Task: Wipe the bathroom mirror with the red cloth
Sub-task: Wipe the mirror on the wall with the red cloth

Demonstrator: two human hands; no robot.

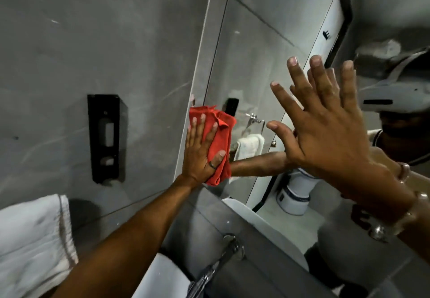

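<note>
The crumpled red cloth [217, 144] lies flat against the left edge of the frameless bathroom mirror [256, 65], low on the glass, just above its bottom-left corner. Its long axis runs up and down along that edge, tilted slightly, with the upper end toward the grey wall tile and the lower end hanging past the heel of the palm. The left hand [201, 151] presses it to the glass with an open palm, 4 fingers spread and pointing upward, the thumb out to the right across the cloth; a ring shows on the thumb. The right hand [323, 132] is flat against the mirror further right, fingers splayed wide and pointing up, holding nothing, its reflection meeting it at the fingertips. A bracelet sits at that wrist.

On the grey tile wall left of the mirror hangs a black rectangular wall fitting [105, 138]. A white towel [35, 244] shows at the lower left, and a chrome tap [218, 265] stands below the mirror.
</note>
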